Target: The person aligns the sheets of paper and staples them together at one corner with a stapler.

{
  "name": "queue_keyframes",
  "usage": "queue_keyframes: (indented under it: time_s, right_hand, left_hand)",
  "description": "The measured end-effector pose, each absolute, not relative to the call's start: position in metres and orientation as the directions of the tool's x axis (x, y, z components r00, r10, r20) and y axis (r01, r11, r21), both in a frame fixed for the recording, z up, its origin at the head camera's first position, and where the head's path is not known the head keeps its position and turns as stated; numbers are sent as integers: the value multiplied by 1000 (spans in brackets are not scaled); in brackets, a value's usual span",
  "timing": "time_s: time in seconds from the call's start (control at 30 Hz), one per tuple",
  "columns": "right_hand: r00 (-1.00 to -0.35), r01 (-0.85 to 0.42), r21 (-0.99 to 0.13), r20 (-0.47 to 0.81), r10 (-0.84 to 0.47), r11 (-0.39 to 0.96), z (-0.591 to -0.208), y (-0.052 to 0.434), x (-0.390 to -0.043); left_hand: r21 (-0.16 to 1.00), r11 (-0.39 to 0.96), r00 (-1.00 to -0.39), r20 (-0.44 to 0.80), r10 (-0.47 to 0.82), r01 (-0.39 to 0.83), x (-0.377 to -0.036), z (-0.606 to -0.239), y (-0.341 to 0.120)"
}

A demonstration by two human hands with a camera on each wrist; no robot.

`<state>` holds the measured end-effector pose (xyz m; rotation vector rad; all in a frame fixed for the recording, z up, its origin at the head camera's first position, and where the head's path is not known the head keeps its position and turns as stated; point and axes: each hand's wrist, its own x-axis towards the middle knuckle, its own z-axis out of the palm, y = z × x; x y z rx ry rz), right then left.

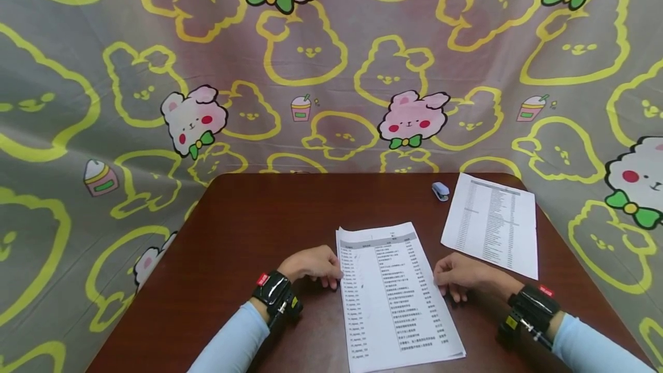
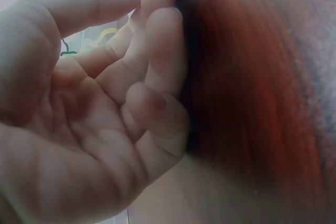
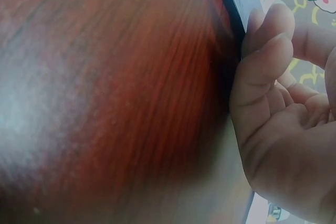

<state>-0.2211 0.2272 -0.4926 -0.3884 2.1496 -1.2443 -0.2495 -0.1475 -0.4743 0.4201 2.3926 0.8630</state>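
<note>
A printed sheet (image 1: 396,295) with a table of text lies on the dark brown wooden table (image 1: 248,229), in front of me. My left hand (image 1: 313,263) rests on the table at the sheet's left edge, its loosely curled fingertips touching the paper. Opposite it, my right hand (image 1: 458,275) rests at the right edge in the same manner. Neither hand grips anything. In the left wrist view the left hand's fingers (image 2: 157,61) bend down onto the tabletop (image 2: 252,103). In the right wrist view the right hand's fingers (image 3: 262,72) do the same on the wood (image 3: 115,87).
A second printed sheet (image 1: 492,223) lies at the far right of the table. A small blue-grey stapler (image 1: 440,191) sits near the back edge beside it. A cartoon-rabbit patterned cloth (image 1: 331,73) hangs behind and around the table.
</note>
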Motion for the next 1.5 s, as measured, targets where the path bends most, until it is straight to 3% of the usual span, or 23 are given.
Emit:
queue_keyframes:
  time_s: [0.73, 1.03, 1.5]
  right_hand:
    - [-762, 86, -828, -412, -499, 554, -488, 235, -224]
    - [-767, 27, -822, -382, -516, 569, -483, 230, -223]
    - [-829, -73, -789, -292, -477, 610, -453, 245, -235]
  left_hand:
    - [655, 747, -804, -380, 457, 116, -255, -466, -151]
    - [649, 755, -813, -386, 436, 97, -256, -468, -152]
    - [716, 690, -878, -261, 402, 103, -267, -452, -145]
